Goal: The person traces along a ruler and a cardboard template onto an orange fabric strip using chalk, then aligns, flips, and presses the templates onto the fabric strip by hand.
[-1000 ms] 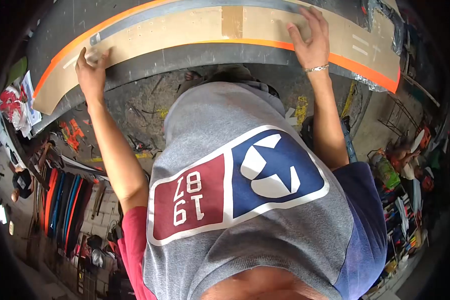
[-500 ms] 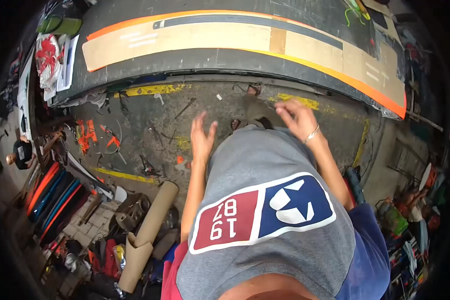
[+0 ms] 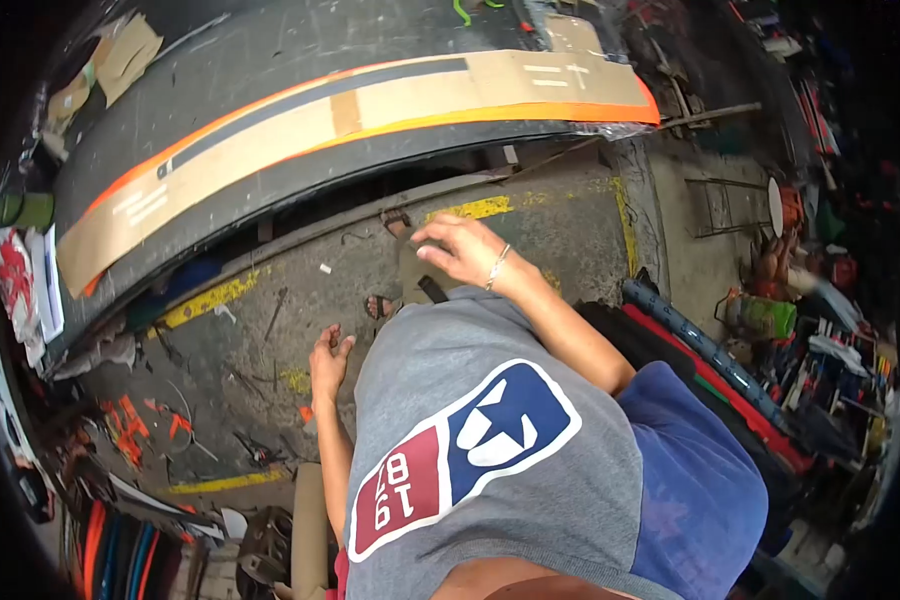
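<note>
My left hand (image 3: pixel 330 362) hangs low beside my body over the floor, fingers loosely bent and apart, holding nothing. Higher up, in front of my waist, my right hand (image 3: pixel 462 250) is open too, its fingers stretched and thumb apart. Neither touches the dark worktable (image 3: pixel 220 75) ahead. A long cardboard strip (image 3: pixel 410 95) lies on it, over orange sheet material (image 3: pixel 530 111) that shows along the edges. Along the cardboard rests a long dark flat bar (image 3: pixel 315 97), with a hole at its near-left end.
Orange scraps (image 3: pixel 125 430) and other litter lie on the floor (image 3: pixel 260 360), among yellow painted lines. Long rolls (image 3: pixel 705 335) stand to my right. Green and other goods (image 3: pixel 770 318) are heaped beyond. A cardboard tube (image 3: pixel 308 525) and stacked coloured sheets (image 3: pixel 120 550) are lower left.
My view and body have turned to the right, so the table now slants across the view. More of the rolls on my right shows. Both hands stay open with nothing in them.
</note>
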Demonstrator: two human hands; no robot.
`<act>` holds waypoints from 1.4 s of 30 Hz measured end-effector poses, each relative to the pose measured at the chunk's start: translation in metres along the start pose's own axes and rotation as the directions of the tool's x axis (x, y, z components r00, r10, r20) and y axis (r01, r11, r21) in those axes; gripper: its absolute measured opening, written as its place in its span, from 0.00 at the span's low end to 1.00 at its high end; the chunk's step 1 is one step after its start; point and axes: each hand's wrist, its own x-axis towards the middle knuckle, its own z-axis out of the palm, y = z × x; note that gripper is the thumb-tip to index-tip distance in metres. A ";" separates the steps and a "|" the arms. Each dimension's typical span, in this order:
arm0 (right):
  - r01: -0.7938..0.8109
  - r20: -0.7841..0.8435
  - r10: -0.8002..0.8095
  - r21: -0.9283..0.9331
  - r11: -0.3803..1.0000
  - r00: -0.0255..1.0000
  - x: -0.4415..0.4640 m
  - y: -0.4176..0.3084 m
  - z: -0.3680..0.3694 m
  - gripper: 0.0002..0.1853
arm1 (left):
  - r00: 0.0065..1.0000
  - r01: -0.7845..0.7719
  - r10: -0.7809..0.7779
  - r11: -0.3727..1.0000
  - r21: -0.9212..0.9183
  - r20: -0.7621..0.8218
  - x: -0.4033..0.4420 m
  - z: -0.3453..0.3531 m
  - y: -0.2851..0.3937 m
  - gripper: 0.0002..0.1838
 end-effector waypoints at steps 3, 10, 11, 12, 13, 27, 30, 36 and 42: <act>0.058 -0.006 -0.058 0.057 0.997 0.998 -0.001 0.007 -0.008 0.14 | 0.999 -0.025 0.025 0.999 0.021 -0.024 0.004 -0.006 0.016 0.27; -0.007 -0.018 0.013 0.291 0.957 1.000 0.053 0.041 -0.049 0.13 | 0.998 0.009 -0.002 0.993 0.116 -0.063 0.018 0.013 0.003 0.27; -0.044 0.005 0.046 0.406 0.913 0.999 0.064 0.048 -0.058 0.12 | 0.997 0.050 -0.045 0.994 0.096 -0.057 0.020 0.017 0.000 0.27; -0.037 -0.001 0.042 0.462 0.886 0.999 0.077 0.058 -0.068 0.13 | 0.995 0.089 -0.086 0.993 0.073 -0.049 0.024 0.025 -0.007 0.27; -0.036 -0.004 0.045 0.531 0.846 0.999 0.092 0.075 -0.073 0.13 | 0.991 0.129 -0.128 0.991 0.045 -0.038 0.031 0.036 -0.014 0.27; 0.414 -0.181 -0.430 -0.123 0.902 0.885 0.458 0.247 -0.189 0.16 | 0.815 0.196 -0.498 0.717 -0.669 -0.296 -0.022 0.244 0.035 0.12; 0.432 -0.103 -0.489 -0.335 0.837 0.866 0.513 0.243 -0.191 0.25 | 0.760 0.362 -0.621 0.648 -0.670 -0.190 -0.048 0.278 0.075 0.09; 0.351 0.105 -0.386 -0.673 0.651 0.917 0.542 0.211 -0.190 0.23 | 0.581 0.403 -0.808 0.387 -0.829 -0.095 -0.080 0.367 0.081 0.17; 0.323 0.134 -0.323 -0.686 0.652 0.937 0.556 0.214 -0.194 0.14 | 0.561 0.413 -0.825 0.350 -0.841 -0.069 -0.083 0.345 0.117 0.25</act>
